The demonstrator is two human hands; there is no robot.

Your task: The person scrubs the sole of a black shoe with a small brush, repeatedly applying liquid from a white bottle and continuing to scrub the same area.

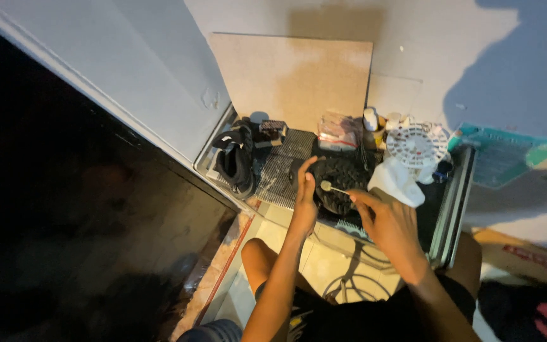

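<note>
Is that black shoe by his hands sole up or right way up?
Sole up: the black shoe shows its tread while the left hand steadies it.

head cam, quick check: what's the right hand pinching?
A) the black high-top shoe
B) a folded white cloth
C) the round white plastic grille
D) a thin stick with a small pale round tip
D: the right hand pinches a thin stick with a small pale round tip, its tip over the dark round ridged object that the left hand steadies; the white cloth lies untouched beside it.
</note>
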